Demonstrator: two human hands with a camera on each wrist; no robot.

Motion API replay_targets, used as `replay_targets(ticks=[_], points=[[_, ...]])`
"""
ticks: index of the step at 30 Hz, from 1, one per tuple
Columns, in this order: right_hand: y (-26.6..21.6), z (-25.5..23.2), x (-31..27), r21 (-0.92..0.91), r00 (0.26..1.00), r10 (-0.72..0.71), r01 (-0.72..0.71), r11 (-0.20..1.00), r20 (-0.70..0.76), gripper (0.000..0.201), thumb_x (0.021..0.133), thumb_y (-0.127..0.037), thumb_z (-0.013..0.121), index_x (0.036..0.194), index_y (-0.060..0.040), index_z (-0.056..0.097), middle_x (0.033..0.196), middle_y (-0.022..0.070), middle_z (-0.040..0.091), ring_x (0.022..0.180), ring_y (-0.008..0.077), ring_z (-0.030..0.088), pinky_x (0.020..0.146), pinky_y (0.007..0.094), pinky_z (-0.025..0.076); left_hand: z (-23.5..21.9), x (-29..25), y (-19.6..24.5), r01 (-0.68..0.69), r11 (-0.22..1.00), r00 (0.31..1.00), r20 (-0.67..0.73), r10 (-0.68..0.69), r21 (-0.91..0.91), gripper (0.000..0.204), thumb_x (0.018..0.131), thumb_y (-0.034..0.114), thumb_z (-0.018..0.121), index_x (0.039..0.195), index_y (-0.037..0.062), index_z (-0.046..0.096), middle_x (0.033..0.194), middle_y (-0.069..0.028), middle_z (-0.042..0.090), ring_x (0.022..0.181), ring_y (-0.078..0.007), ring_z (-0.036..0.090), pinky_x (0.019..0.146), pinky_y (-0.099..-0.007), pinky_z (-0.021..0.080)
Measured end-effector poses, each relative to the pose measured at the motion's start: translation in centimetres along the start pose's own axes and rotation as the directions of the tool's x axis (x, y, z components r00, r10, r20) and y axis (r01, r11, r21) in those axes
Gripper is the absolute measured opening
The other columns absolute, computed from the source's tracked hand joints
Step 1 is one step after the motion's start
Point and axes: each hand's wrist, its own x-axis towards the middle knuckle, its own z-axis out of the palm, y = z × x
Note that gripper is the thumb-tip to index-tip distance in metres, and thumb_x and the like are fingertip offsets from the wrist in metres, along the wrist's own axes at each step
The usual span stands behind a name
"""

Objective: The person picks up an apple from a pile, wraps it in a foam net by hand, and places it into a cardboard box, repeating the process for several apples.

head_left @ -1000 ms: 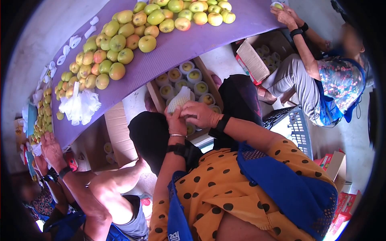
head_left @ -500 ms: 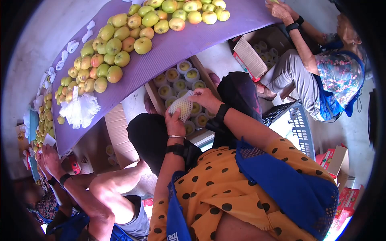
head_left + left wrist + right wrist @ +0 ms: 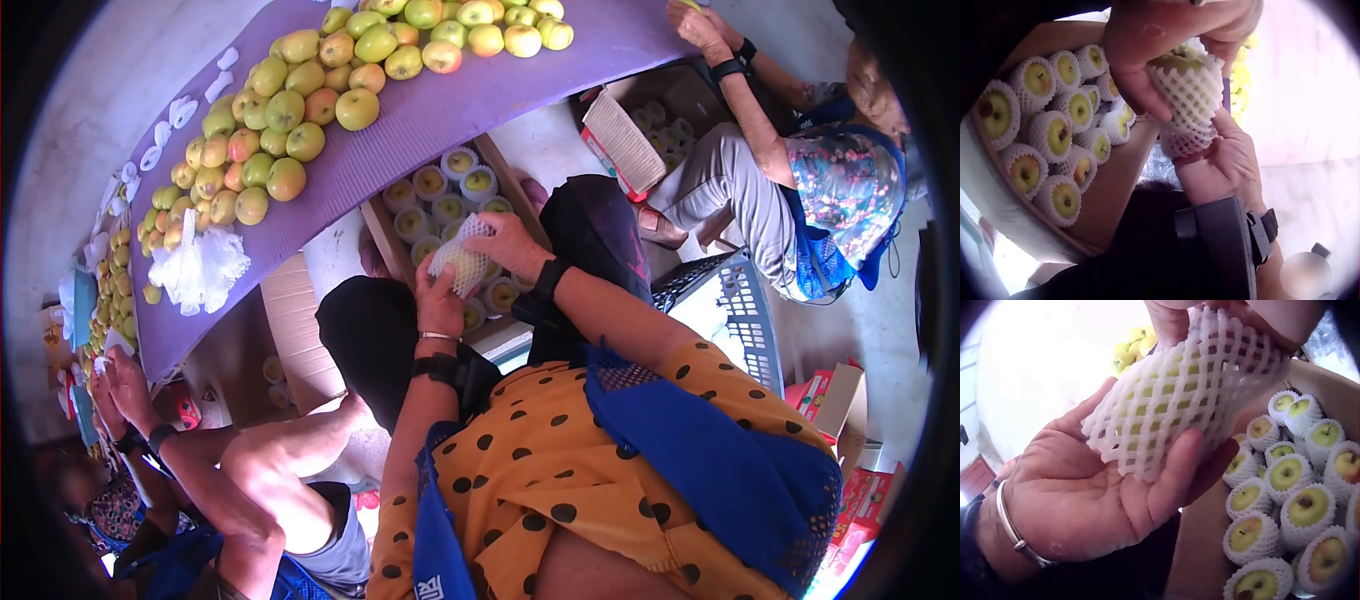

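Note:
A yellow-green apple sits inside a white foam net between the two hands. My left hand holds the netted apple from below; in the right wrist view its thumb and fingers curl round the net. With my right hand I pinch the net's other end, where it bunches between thumb and fingers. Just beyond both hands stands an open cardboard box with several apples in foam nets, such as this netted apple.
A purple-covered table bears a heap of bare apples and a white stack of foam nets. People sit on both sides, near more open boxes. A plastic crate stands at the right.
My right hand has moved from beside my left hand to the net's upper end. The netted apple was lifted slightly and shifted right in the last half second.

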Motion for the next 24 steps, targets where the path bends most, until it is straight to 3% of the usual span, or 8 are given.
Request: replay_targets(ticks=[6,7,8,12,16,19,21,24], points=[[1.3,0.7,0.4,0.054,0.998,-0.049,0.052,0.997,-0.051,0.018,0.070,-0.014,0.060,0.081,0.0006,0.059,0.072,0.0091,0.059,0.065,0.0147,0.057,0.060,0.0275,0.046,0.3,0.2,-0.2,-0.026,1.000,0.999,-0.040,0.026,0.011,0.039,0.076,0.011,0.058,0.109,0.0157,0.039,0.108,-0.0072,0.048,0.095,-0.0272,0.051,0.072,-0.0474,0.047],[1.6,0.9,0.6,-0.268,0.957,-0.271,0.237,0.934,-0.101,0.015,0.070,-0.012,0.059,0.080,-0.0012,0.059,0.071,0.0099,0.057,0.065,0.0200,0.057,0.059,0.0292,0.046,0.3,0.3,-0.5,-0.026,1.000,0.999,-0.040,0.026,0.011,0.039,0.076,0.011,0.058,0.109,0.0157,0.039,0.108,-0.0072,0.048,0.095,-0.0272,0.051,0.072,-0.0474,0.047],[1.9,1.0,0.7,-0.566,0.871,-0.485,0.364,0.740,-0.074,0.013,0.070,-0.011,0.057,0.080,-0.0030,0.058,0.071,0.0107,0.056,0.064,0.0252,0.057,0.058,0.0309,0.046,0.4,0.5,-0.8,-0.012,0.998,0.997,-0.076,0.017,0.064,0.039,0.075,0.009,0.057,0.109,0.0153,0.039,0.107,-0.0076,0.048,0.095,-0.0270,0.051,0.072,-0.0477,0.047],[0.2,2.1,-0.7,-0.618,0.859,-0.508,0.366,0.696,-0.063,0.012,0.068,-0.011,0.055,0.079,-0.0091,0.058,0.073,0.0089,0.052,0.066,0.0307,0.054,0.056,0.0367,0.045,0.9,0.3,-1.0,-0.005,0.997,0.986,-0.165,0.018,0.078,0.038,0.076,0.010,0.055,0.109,0.0146,0.038,0.106,-0.0082,0.048,0.096,-0.0260,0.049,0.071,-0.0488,0.046],[-0.7,2.7,-1.4,-0.571,0.780,-0.611,0.565,0.595,0.136,0.010,0.069,-0.011,0.055,0.078,-0.0063,0.057,0.073,0.0090,0.049,0.066,0.0282,0.052,0.057,0.0358,0.044,0.4,0.6,-1.1,-0.004,1.000,0.973,-0.231,-0.001,-0.020,0.035,0.077,0.011,0.053,0.110,0.0129,0.039,0.108,-0.0090,0.047,0.100,-0.0250,0.048,0.076,-0.0458,0.044],[-0.8,2.9,-1.5,-0.584,0.701,-0.689,0.643,0.496,0.186,0.008,0.071,-0.011,0.054,0.075,-0.0044,0.055,0.073,0.0095,0.049,0.069,0.0271,0.051,0.059,0.0358,0.043,0.5,0.6,-0.9,-0.089,0.981,0.994,-0.077,0.077,-0.173,0.035,0.079,0.013,0.050,0.112,0.0088,0.040,0.110,-0.0097,0.047,0.101,-0.0252,0.047,0.086,-0.0417,0.040],[-1.4,2.9,-1.7,-0.602,0.664,-0.723,0.662,0.447,0.194,0.008,0.071,-0.010,0.053,0.075,-0.0038,0.055,0.074,0.0097,0.049,0.071,0.0263,0.051,0.060,0.0359,0.042,1.0,0.0,0.0,-0.061,0.915,0.970,0.192,0.149,-0.399,0.038,0.080,0.017,0.049,0.114,0.0038,0.041,0.113,-0.0103,0.047,0.103,-0.0257,0.047,0.092,-0.0379,0.035],[-2.1,3.1,-2.5,-0.604,0.670,-0.711,0.662,0.444,0.212,0.007,0.072,-0.010,0.052,0.074,-0.0048,0.055,0.076,0.0093,0.049,0.073,0.0260,0.050,0.063,0.0369,0.041,0.4,0.6,-0.4,-0.081,0.927,0.971,0.180,0.155,-0.366,0.040,0.083,0.024,0.048,0.116,0.0015,0.042,0.114,-0.0111,0.048,0.106,-0.0266,0.046,0.095,-0.0392,0.031]])
